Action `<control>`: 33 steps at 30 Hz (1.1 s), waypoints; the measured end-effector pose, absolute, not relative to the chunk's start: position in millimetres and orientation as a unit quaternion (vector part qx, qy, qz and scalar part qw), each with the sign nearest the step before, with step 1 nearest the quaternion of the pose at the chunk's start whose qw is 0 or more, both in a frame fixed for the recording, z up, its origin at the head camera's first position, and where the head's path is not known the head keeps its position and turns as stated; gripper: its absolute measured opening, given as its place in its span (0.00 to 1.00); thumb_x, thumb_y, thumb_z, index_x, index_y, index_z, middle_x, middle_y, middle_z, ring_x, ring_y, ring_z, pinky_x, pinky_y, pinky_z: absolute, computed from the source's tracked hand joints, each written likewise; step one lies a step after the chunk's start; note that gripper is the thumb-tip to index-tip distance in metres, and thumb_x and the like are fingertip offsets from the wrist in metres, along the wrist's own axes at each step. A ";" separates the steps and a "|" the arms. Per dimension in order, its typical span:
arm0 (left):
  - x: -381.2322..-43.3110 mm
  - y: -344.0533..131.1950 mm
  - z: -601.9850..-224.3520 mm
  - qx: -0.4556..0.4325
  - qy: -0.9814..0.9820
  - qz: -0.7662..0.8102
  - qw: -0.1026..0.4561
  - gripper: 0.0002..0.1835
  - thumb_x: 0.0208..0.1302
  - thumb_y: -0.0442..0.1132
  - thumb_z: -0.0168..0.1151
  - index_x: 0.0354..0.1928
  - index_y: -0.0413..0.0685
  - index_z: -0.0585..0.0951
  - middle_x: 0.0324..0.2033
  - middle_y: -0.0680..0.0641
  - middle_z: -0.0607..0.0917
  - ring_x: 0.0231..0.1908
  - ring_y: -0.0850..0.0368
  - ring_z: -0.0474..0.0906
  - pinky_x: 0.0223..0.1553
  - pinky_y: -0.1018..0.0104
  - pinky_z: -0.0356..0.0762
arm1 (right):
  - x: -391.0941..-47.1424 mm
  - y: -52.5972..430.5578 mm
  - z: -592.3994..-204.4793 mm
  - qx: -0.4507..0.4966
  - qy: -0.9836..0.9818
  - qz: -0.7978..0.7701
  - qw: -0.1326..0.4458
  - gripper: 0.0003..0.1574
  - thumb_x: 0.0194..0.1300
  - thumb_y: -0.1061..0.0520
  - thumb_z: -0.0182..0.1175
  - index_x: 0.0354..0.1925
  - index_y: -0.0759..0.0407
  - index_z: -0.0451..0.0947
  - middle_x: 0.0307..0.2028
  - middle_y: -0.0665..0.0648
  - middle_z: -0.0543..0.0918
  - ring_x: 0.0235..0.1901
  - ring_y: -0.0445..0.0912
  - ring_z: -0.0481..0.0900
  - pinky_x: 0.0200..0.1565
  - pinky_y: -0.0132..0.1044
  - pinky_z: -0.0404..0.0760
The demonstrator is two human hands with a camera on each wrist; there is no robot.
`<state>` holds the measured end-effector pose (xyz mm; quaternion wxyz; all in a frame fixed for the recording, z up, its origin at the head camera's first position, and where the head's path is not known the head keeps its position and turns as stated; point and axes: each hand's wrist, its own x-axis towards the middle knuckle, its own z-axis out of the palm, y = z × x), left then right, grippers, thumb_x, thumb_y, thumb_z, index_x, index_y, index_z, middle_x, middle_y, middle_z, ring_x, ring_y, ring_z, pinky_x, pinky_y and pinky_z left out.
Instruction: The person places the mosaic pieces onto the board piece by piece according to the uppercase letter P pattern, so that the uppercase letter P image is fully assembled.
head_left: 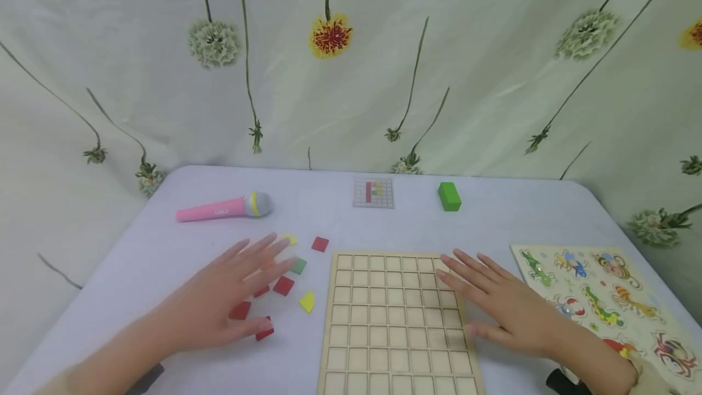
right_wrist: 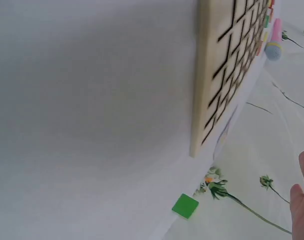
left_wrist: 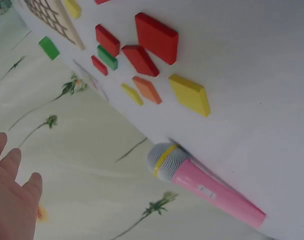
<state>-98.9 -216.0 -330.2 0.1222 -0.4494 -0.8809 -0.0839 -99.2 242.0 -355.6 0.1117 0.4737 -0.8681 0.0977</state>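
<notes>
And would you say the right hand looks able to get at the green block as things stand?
Probably yes: the right hand holds nothing, and only white tabletop shows between its fingers and the green block.

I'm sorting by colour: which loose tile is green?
The tile between two red ones, beside the gridded board; others visible are red, yellow or orange.

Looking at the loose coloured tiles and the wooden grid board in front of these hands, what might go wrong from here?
The left hand partly hides the flat red, yellow, green and orange tiles in the head view, so one might be overlooked or nudged.
The right hand overlaps the right edge of the pale wooden grid board and could knock it askew.
The pink toy microphone might roll into nearby tiles.
</notes>
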 end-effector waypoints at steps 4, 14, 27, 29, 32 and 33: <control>-100.3 -223.3 -322.8 -0.377 -0.908 -0.130 0.125 0.42 0.55 0.55 0.66 0.70 0.57 0.60 0.68 0.53 0.59 0.64 0.54 0.57 0.60 0.56 0.60 | -95.0 239.3 -343.5 0.378 -0.910 0.146 0.088 0.43 0.66 0.49 0.56 0.72 0.51 0.49 0.71 0.54 0.51 0.68 0.53 0.48 0.65 0.47 0.46; -118.1 -256.4 -350.5 -0.212 -0.915 -0.340 0.051 0.25 0.58 0.38 0.67 0.58 0.53 0.75 0.53 0.53 0.77 0.55 0.55 0.70 0.50 0.54 0.73 | -102.3 212.7 -344.4 0.108 -0.876 0.470 0.002 0.28 0.72 0.51 0.49 0.65 0.60 0.63 0.64 0.63 0.64 0.64 0.60 0.58 0.59 0.59 0.57; -120.9 -290.9 -384.5 -0.136 -0.888 -0.422 -0.123 0.22 0.59 0.46 0.66 0.52 0.44 0.79 0.43 0.49 0.81 0.42 0.56 0.78 0.39 0.69 0.77 | -137.6 201.9 -399.2 -0.075 -0.758 0.648 -0.033 0.25 0.72 0.62 0.45 0.65 0.63 0.61 0.64 0.59 0.64 0.65 0.47 0.57 0.62 0.39 0.58; -119.3 -288.8 -386.7 -0.134 -0.890 -0.410 -0.149 0.22 0.57 0.48 0.67 0.51 0.46 0.80 0.41 0.50 0.82 0.40 0.56 0.78 0.39 0.68 0.77 | -138.0 205.1 -404.6 -0.073 -0.762 0.643 -0.027 0.25 0.71 0.64 0.46 0.65 0.64 0.62 0.64 0.60 0.65 0.65 0.47 0.59 0.60 0.36 0.61; -115.2 -284.2 -389.9 -0.122 -0.898 -0.385 -0.175 0.24 0.52 0.52 0.69 0.50 0.50 0.81 0.40 0.53 0.81 0.40 0.55 0.77 0.38 0.66 0.78 | -137.5 207.4 -408.6 -0.055 -0.777 0.627 -0.008 0.24 0.69 0.66 0.49 0.62 0.64 0.65 0.62 0.60 0.68 0.62 0.47 0.63 0.55 0.28 0.66; -113.3 -282.7 -390.4 -0.113 -0.901 -0.377 -0.181 0.24 0.50 0.53 0.70 0.49 0.52 0.81 0.40 0.54 0.81 0.40 0.55 0.77 0.38 0.66 0.78 | -137.6 207.4 -409.1 -0.043 -0.785 0.618 0.001 0.23 0.68 0.66 0.50 0.61 0.65 0.67 0.61 0.60 0.70 0.61 0.48 0.65 0.53 0.26 0.67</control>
